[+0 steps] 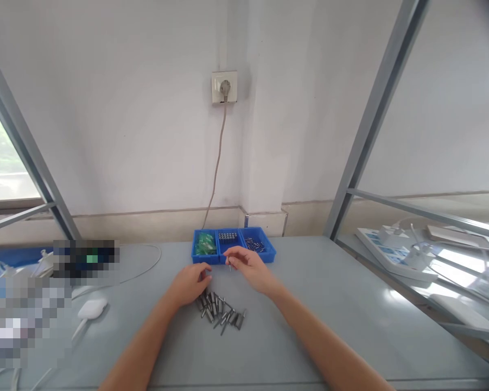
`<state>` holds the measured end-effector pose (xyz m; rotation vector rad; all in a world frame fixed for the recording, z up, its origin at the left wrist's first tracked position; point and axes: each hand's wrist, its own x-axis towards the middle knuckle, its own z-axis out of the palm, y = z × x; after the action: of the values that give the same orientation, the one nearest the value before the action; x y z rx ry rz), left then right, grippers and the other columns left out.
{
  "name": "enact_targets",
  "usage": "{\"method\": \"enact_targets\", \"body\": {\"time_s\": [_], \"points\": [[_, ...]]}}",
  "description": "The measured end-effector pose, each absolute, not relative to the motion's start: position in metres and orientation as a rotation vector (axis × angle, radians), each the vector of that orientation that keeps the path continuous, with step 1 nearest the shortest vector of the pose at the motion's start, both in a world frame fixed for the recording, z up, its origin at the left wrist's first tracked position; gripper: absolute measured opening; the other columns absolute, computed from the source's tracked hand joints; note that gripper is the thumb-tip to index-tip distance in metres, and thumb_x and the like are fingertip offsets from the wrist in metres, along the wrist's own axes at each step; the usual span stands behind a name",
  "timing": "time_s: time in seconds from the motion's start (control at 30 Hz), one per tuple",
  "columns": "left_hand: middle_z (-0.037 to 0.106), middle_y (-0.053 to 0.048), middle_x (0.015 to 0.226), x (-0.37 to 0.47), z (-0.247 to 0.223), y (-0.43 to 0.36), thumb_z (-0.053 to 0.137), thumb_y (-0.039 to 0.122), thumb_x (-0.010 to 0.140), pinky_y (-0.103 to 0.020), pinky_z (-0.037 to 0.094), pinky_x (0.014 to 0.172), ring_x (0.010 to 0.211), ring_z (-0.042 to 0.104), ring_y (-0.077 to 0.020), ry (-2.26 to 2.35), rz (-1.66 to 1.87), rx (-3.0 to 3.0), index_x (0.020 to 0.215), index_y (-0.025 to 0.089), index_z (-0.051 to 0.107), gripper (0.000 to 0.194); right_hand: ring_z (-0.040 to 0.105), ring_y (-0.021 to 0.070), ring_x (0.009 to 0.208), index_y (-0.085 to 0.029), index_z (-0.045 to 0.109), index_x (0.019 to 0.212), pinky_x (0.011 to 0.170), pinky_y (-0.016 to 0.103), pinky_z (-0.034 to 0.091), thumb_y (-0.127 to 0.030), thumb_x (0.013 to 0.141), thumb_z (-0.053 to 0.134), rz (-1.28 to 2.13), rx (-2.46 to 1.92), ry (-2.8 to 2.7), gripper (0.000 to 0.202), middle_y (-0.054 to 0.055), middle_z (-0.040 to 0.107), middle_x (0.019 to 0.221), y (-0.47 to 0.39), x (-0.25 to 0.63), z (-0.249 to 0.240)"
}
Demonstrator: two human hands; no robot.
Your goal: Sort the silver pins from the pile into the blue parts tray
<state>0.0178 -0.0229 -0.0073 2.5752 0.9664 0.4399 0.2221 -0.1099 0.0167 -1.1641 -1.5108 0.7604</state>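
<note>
Three blue bins stand side by side at the back of the desk: the left bin (194,254) holds green packets (205,244), the middle bin (231,241) a row of small metal parts (228,236), the right bin (271,251) loose small screws (254,245). In front of the middle bin, my right hand (246,265) pinches a small metal pin (230,267). My left hand (191,282) is curled beside the upper left of a pile of metal pins (215,309); what its fingers hold, if anything, is too small to make out.
A white charger (92,309) with a cable lies on the left. Metal frame posts (374,108) rise at both sides. Beyond the right post lie a white tray (385,258) and cables. A plug sits in a wall socket (224,87), its cord hanging behind the bins.
</note>
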Motion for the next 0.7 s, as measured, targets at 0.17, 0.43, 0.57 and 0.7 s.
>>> {"method": "enact_targets", "body": {"time_s": [0.17,0.43,0.57,0.7], "points": [[0.069,-0.002,0.093,0.019,-0.008,-0.023,0.047,0.03,0.089,-0.03,0.044,0.076,0.087,0.062,-0.0211,0.993,0.437,2.565,0.108,0.024,0.064,0.026,0.051,0.0194,0.072,-0.025,0.049,0.083,0.071,0.036,0.045,-0.061,0.07,0.069,1.082,-0.854,-1.178,0.043,0.002,0.054,0.075,-0.118,0.238,0.025],[0.068,-0.002,0.093,0.02,-0.005,-0.026,0.046,0.031,0.09,-0.03,0.044,0.074,0.086,0.061,-0.0208,1.029,0.412,2.537,0.108,0.024,0.064,0.026,0.042,0.0177,0.064,-0.025,0.03,0.072,0.063,0.032,0.043,-0.057,0.081,0.051,0.988,-0.901,-1.04,0.039,-0.003,0.031,0.062,-0.124,0.25,0.033],[0.068,-0.003,0.094,0.019,-0.004,-0.026,0.045,0.031,0.09,-0.03,0.045,0.074,0.085,0.061,-0.0206,1.017,0.385,2.545,0.109,0.023,0.064,0.028,0.03,0.012,0.05,-0.024,0.036,0.068,0.05,0.026,0.034,-0.058,0.078,0.06,1.05,-1.037,-0.987,0.043,-0.007,0.025,0.054,-0.118,0.261,0.033],[0.068,-0.003,0.095,0.019,-0.004,-0.025,0.045,0.032,0.09,-0.03,0.045,0.075,0.086,0.062,-0.0208,1.02,0.388,2.546,0.11,0.023,0.063,0.029,0.025,0.0071,0.043,-0.022,0.034,0.06,0.043,0.023,0.022,-0.055,0.071,0.071,1.028,-1.256,-0.898,0.051,-0.009,0.027,0.048,-0.105,0.277,0.017]]}}
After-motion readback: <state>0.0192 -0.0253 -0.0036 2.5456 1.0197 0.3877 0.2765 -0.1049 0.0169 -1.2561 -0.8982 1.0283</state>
